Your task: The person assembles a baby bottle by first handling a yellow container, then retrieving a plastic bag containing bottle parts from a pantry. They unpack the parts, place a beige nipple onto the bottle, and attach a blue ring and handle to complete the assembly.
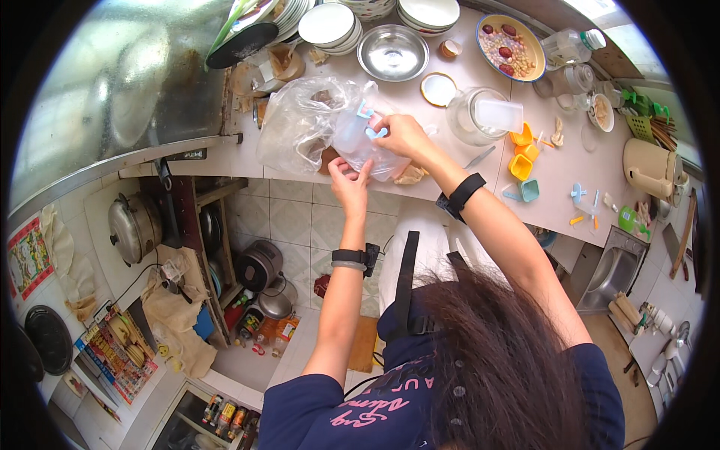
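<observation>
A clear plastic bag (300, 124) lies crumpled on the white counter (555, 169), with brownish food inside. My left hand (349, 180) grips the bag's near edge from below. My right hand (401, 135) pinches the bag's right side, close to a pale blue clip-like piece (367, 112) on top of it. Both wrists wear black bands. My hair and dark blue shirt fill the lower middle of the view.
Behind the bag stand a steel bowl (392, 51), stacked white plates (330, 26) and a dish of nuts and dates (510, 46). A glass jar (476, 116), small coloured cups (523, 150) and a sink (619, 270) are to the right. Pots sit on shelves below left.
</observation>
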